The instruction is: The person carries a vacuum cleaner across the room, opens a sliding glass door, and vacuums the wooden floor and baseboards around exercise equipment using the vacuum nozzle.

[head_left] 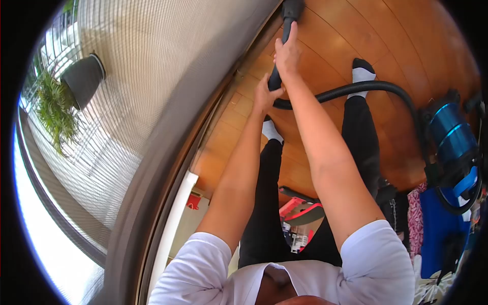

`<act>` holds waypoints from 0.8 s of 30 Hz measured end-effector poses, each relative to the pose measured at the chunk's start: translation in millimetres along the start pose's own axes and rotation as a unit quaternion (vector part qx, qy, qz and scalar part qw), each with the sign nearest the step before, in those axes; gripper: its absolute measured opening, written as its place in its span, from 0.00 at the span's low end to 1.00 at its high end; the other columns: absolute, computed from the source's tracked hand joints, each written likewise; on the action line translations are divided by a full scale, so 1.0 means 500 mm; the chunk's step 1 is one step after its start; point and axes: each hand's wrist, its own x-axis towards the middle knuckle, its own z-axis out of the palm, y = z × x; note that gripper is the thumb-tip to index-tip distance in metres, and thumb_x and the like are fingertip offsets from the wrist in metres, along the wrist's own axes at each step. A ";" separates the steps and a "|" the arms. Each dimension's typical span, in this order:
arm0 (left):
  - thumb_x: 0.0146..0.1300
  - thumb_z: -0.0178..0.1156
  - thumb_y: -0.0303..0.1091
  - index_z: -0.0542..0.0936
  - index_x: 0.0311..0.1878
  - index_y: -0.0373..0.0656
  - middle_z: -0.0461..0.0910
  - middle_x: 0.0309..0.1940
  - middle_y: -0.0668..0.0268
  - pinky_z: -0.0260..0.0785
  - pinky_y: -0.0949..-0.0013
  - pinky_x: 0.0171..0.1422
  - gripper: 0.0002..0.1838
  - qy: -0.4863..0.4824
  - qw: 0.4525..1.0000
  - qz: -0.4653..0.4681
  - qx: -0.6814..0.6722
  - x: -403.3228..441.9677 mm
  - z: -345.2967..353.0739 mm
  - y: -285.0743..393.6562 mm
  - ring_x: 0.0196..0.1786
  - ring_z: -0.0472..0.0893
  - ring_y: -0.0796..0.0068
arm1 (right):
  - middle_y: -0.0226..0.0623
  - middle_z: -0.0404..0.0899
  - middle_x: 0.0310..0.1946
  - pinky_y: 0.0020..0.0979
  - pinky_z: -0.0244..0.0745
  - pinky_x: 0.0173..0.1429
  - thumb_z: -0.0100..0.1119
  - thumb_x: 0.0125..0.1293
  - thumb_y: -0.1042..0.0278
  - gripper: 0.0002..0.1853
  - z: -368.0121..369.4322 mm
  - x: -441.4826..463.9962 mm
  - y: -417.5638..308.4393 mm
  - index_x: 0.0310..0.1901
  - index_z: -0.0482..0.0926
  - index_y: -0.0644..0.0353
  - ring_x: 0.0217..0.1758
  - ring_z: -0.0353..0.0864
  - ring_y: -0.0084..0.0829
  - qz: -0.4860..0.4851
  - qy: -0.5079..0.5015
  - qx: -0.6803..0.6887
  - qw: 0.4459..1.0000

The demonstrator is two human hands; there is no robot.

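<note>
Both arms stretch forward along a black vacuum cleaner wand (275,79), whose far end with a dark head (293,9) lies by the curtain's edge at the top. My left hand (266,94) wraps around the wand's near end, where the hose (376,86) joins. Farther up, my right hand (288,53) grips the same wand with one finger laid along it. From there the ribbed hose loops right to a blue canister vacuum (452,127) on the floor. Part of the wand is hidden behind my fingers.
A sheer curtain (152,61) hangs on the left, with a potted plant (84,81) behind it. My socked feet stand on the wooden floor (406,40). Behind them are a red and black object (301,209), blue cloth (439,229) and patterned pink cloth (416,218).
</note>
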 end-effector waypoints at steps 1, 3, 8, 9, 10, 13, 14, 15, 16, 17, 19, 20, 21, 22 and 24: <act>0.45 0.73 0.34 0.76 0.44 0.34 0.82 0.34 0.55 0.71 0.64 0.43 0.24 -0.004 1.000 -0.009 -0.029 -0.016 -0.004 -0.012 0.37 0.80 0.69 | 0.59 0.80 0.34 0.48 0.77 0.42 0.56 0.65 0.68 0.37 0.011 -0.016 0.005 0.73 0.51 0.52 0.35 0.81 0.56 0.007 -0.003 -0.008 1.000; 0.44 0.73 0.35 0.76 0.49 0.33 0.83 0.40 0.55 0.72 0.65 0.47 0.28 -0.020 0.999 -0.031 -0.029 -0.042 -0.017 -0.034 0.42 0.81 0.70 | 0.61 0.80 0.38 0.51 0.75 0.48 0.56 0.65 0.69 0.37 0.020 -0.061 0.005 0.73 0.51 0.51 0.42 0.79 0.60 0.020 -0.008 -0.023 0.999; 0.42 0.75 0.42 0.73 0.56 0.31 0.82 0.48 0.51 0.71 0.63 0.56 0.39 -0.022 0.997 -0.076 -0.007 -0.137 -0.050 -0.101 0.52 0.81 0.61 | 0.59 0.80 0.40 0.51 0.75 0.50 0.50 0.66 0.65 0.36 0.048 -0.172 0.007 0.74 0.48 0.47 0.43 0.81 0.56 0.076 -0.080 -0.160 0.981; 0.42 0.75 0.45 0.72 0.56 0.31 0.82 0.48 0.50 0.71 0.63 0.57 0.40 -0.023 0.994 -0.105 0.001 -0.170 -0.063 -0.093 0.53 0.81 0.59 | 0.61 0.80 0.41 0.50 0.75 0.50 0.52 0.64 0.66 0.38 0.064 -0.203 0.028 0.74 0.48 0.48 0.44 0.81 0.57 0.070 -0.082 -0.137 0.985; 0.41 0.75 0.48 0.73 0.55 0.32 0.82 0.48 0.49 0.71 0.62 0.57 0.41 -0.026 0.993 -0.105 0.042 -0.195 -0.075 -0.107 0.52 0.81 0.57 | 0.62 0.79 0.41 0.50 0.74 0.51 0.53 0.63 0.66 0.39 0.074 -0.232 0.039 0.74 0.49 0.49 0.45 0.80 0.58 0.060 -0.086 -0.116 0.988; 0.38 0.74 0.54 0.73 0.53 0.32 0.82 0.45 0.47 0.72 0.59 0.55 0.43 -0.024 0.990 -0.064 0.124 -0.201 -0.100 -0.088 0.51 0.82 0.52 | 0.62 0.79 0.41 0.49 0.75 0.51 0.56 0.59 0.68 0.40 0.087 -0.239 0.039 0.73 0.51 0.52 0.44 0.80 0.58 0.033 -0.079 -0.102 0.991; 0.37 0.74 0.55 0.74 0.53 0.33 0.82 0.44 0.46 0.72 0.59 0.54 0.43 -0.016 0.991 -0.040 0.127 -0.197 -0.096 -0.088 0.50 0.82 0.50 | 0.61 0.80 0.40 0.48 0.77 0.48 0.55 0.58 0.68 0.40 0.093 -0.224 0.050 0.73 0.52 0.52 0.41 0.81 0.57 0.007 -0.074 -0.108 0.991; 0.37 0.74 0.57 0.74 0.52 0.33 0.82 0.44 0.46 0.73 0.58 0.53 0.44 -0.017 0.991 -0.025 0.132 -0.207 -0.091 -0.087 0.50 0.82 0.49 | 0.61 0.80 0.39 0.47 0.78 0.45 0.55 0.58 0.69 0.40 0.101 -0.217 0.077 0.73 0.53 0.53 0.39 0.83 0.55 -0.005 -0.069 -0.116 0.991; 0.38 0.73 0.55 0.74 0.51 0.32 0.82 0.41 0.44 0.73 0.56 0.51 0.42 -0.009 0.994 0.008 0.111 -0.205 -0.072 -0.100 0.47 0.82 0.47 | 0.56 0.81 0.34 0.42 0.81 0.32 0.55 0.57 0.69 0.38 0.097 -0.203 0.103 0.72 0.55 0.54 0.27 0.84 0.45 0.016 -0.091 -0.040 0.995; 0.39 0.73 0.55 0.73 0.50 0.30 0.82 0.39 0.42 0.73 0.55 0.50 0.42 -0.024 0.983 -0.018 0.180 -0.209 -0.057 -0.078 0.46 0.82 0.46 | 0.51 0.81 0.31 0.36 0.78 0.23 0.54 0.57 0.68 0.38 0.042 -0.209 0.059 0.71 0.56 0.54 0.20 0.81 0.36 0.091 -0.136 0.026 0.986; 0.40 0.73 0.52 0.73 0.49 0.29 0.82 0.37 0.41 0.74 0.55 0.50 0.40 -0.005 0.991 0.013 0.132 -0.203 -0.008 -0.080 0.45 0.82 0.45 | 0.50 0.81 0.31 0.36 0.78 0.23 0.54 0.58 0.69 0.37 0.004 -0.197 0.052 0.71 0.56 0.54 0.20 0.81 0.35 0.087 -0.149 -0.022 0.985; 0.41 0.73 0.51 0.73 0.49 0.29 0.82 0.38 0.41 0.74 0.56 0.50 0.39 -0.003 0.994 -0.007 0.112 -0.211 0.004 -0.082 0.45 0.82 0.46 | 0.51 0.81 0.32 0.36 0.79 0.25 0.53 0.58 0.69 0.37 -0.003 -0.201 0.052 0.71 0.56 0.54 0.20 0.81 0.35 0.080 -0.153 -0.031 0.984; 0.42 0.73 0.50 0.73 0.50 0.30 0.82 0.39 0.42 0.74 0.56 0.50 0.38 0.000 0.995 -0.025 0.093 -0.213 0.011 -0.078 0.46 0.82 0.47 | 0.51 0.81 0.32 0.36 0.79 0.26 0.53 0.59 0.68 0.37 -0.003 -0.201 0.057 0.71 0.56 0.54 0.20 0.81 0.36 0.072 -0.155 -0.038 0.984; 0.42 0.74 0.49 0.73 0.50 0.31 0.82 0.40 0.42 0.74 0.56 0.51 0.37 0.000 0.996 -0.044 0.075 -0.217 0.011 -0.078 0.46 0.82 0.47 | 0.52 0.82 0.33 0.37 0.80 0.27 0.53 0.59 0.68 0.37 0.003 -0.207 0.065 0.71 0.56 0.54 0.20 0.81 0.36 0.067 -0.157 -0.044 0.984; 0.44 0.73 0.48 0.72 0.51 0.32 0.81 0.43 0.43 0.73 0.57 0.52 0.37 -0.003 0.996 -0.050 0.079 -0.225 -0.005 -0.095 0.48 0.82 0.48 | 0.53 0.82 0.34 0.39 0.80 0.34 0.52 0.60 0.67 0.37 0.037 -0.222 0.085 0.72 0.55 0.54 0.24 0.83 0.41 0.019 -0.112 -0.102 0.988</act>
